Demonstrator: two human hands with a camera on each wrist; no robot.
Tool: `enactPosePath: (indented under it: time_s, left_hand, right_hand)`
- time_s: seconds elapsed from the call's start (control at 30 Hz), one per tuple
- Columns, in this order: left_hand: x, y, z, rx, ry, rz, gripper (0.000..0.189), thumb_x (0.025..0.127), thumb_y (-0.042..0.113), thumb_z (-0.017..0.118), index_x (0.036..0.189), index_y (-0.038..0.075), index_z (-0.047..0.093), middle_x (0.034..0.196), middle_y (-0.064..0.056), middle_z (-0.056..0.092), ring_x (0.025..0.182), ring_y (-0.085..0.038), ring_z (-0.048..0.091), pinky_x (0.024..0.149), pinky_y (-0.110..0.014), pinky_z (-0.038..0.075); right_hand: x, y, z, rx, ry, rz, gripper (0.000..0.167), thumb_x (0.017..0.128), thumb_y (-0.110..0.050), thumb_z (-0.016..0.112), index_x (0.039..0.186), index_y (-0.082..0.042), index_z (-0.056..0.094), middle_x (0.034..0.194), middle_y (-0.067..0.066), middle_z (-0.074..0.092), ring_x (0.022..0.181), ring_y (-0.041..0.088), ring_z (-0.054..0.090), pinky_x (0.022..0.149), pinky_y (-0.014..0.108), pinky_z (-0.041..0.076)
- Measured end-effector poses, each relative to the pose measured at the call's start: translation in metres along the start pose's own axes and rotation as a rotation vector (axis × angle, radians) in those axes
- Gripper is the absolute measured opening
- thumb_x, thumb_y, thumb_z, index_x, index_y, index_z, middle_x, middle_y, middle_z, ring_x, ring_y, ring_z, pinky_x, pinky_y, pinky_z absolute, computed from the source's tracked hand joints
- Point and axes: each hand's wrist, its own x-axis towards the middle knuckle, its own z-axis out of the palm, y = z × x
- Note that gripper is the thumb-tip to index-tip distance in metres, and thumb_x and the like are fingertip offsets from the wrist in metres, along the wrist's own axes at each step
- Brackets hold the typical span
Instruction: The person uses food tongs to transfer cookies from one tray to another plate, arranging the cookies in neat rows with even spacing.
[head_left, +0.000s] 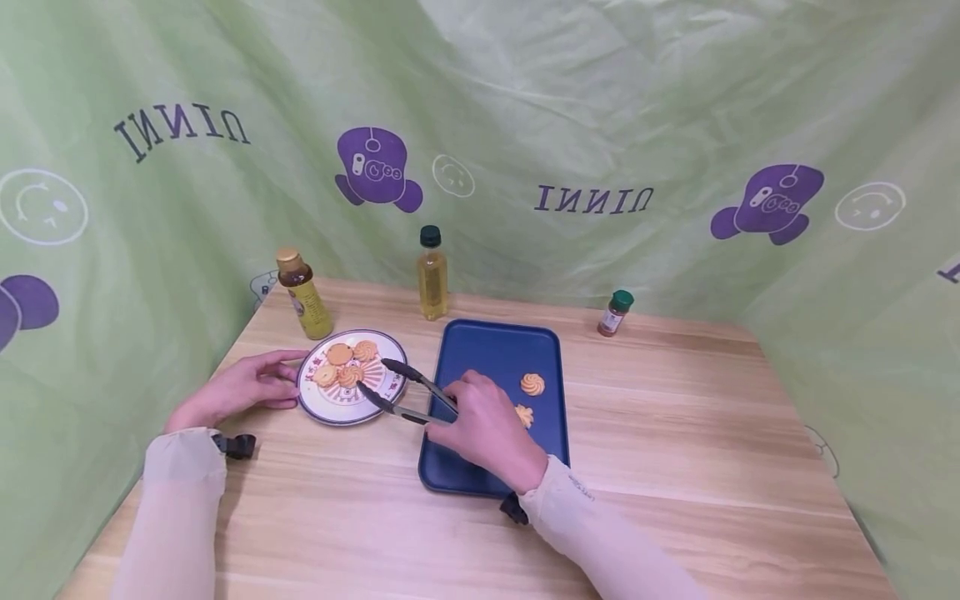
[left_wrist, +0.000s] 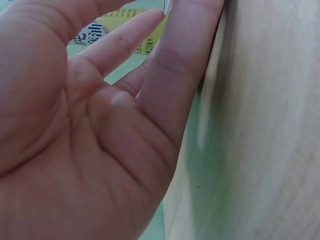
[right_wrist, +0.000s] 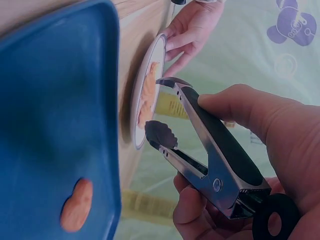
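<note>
My right hand point(head_left: 487, 425) grips metal tongs point(right_wrist: 200, 145) with black grips and dark tips. Spread apart, the tong tips hang over the right half of a white plate point(head_left: 345, 414) with a blue rim and red print, with no cookie between them. Several golden cookies point(head_left: 350, 377) lie grouped on the plate, left of the tips. At the plate's left rim rests my left hand point(head_left: 251, 385), its fingers extended against the edge. Beneath my right hand is a blue tray point(head_left: 495, 350), holding a swirled cookie point(head_left: 532, 384) and another cookie point(head_left: 524, 415) partly hidden by the hand.
Behind the plate stands a brown-and-yellow bottle point(head_left: 306, 300) with a tan cap. A clear bottle of yellow oil point(head_left: 432, 279) stands behind the tray's left corner. A small green-capped jar point(head_left: 615, 313) is at the back right. Green printed cloth point(head_left: 510, 108) surrounds the wooden table point(head_left: 675, 417).
</note>
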Motion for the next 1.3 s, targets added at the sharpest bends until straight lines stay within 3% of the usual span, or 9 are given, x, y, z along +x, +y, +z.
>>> enactPosePath:
  time_s: [0.3, 0.57, 0.83, 0.93, 1.3]
  left_hand:
    - [-0.002, 0.002, 0.0, 0.035, 0.002, -0.008, 0.084, 0.103, 0.007, 0.079, 0.172, -0.005, 0.032, 0.144, -0.032, 0.062, 0.107, -0.004, 0.075, 0.096, -0.029, 0.071]
    - [-0.001, 0.003, 0.003, 0.0, 0.003, -0.002, 0.084, 0.103, 0.004, 0.078, 0.172, -0.006, 0.032, 0.14, -0.03, 0.061, 0.107, -0.006, 0.076, 0.097, -0.032, 0.071]
    - [-0.001, 0.001, 0.001, 0.032, 0.015, -0.012, 0.084, 0.103, 0.007, 0.079, 0.172, -0.004, 0.033, 0.143, -0.033, 0.06, 0.107, -0.004, 0.075, 0.096, -0.029, 0.071]
    - [-0.001, 0.0, 0.001, 0.027, 0.018, -0.019, 0.084, 0.103, 0.007, 0.079, 0.173, -0.003, 0.033, 0.143, -0.033, 0.059, 0.106, -0.004, 0.074, 0.096, -0.029, 0.071]
    - [-0.002, 0.002, 0.0, 0.033, 0.015, -0.011, 0.084, 0.104, 0.007, 0.078, 0.172, -0.005, 0.033, 0.141, -0.028, 0.061, 0.107, -0.004, 0.074, 0.096, -0.028, 0.071]
  right_hand:
    - [-0.027, 0.031, -0.015, 0.018, 0.003, 0.077, 0.037, 0.086, -0.031, 0.092, 0.113, -0.007, 0.085, 0.098, 0.002, 0.069, 0.08, 0.016, 0.056, 0.062, 0.026, 0.05]
    - [-0.06, 0.055, -0.039, -0.011, 0.031, 0.188, 0.047, 0.085, -0.035, 0.095, 0.12, -0.006, 0.084, 0.112, 0.006, 0.075, 0.09, 0.017, 0.063, 0.075, 0.034, 0.058]
    - [-0.086, 0.084, -0.066, 0.001, 0.072, 0.302, 0.048, 0.086, -0.034, 0.092, 0.124, -0.005, 0.083, 0.105, 0.006, 0.072, 0.079, 0.017, 0.056, 0.064, 0.026, 0.045]
    - [-0.093, 0.097, -0.074, -0.005, 0.099, 0.332, 0.045, 0.087, -0.033, 0.092, 0.121, -0.005, 0.083, 0.102, 0.006, 0.072, 0.079, 0.019, 0.058, 0.065, 0.027, 0.048]
    - [-0.109, 0.123, -0.085, -0.075, 0.144, 0.344, 0.049, 0.084, -0.031, 0.092, 0.122, -0.001, 0.083, 0.101, 0.008, 0.074, 0.081, 0.021, 0.061, 0.069, 0.033, 0.052]
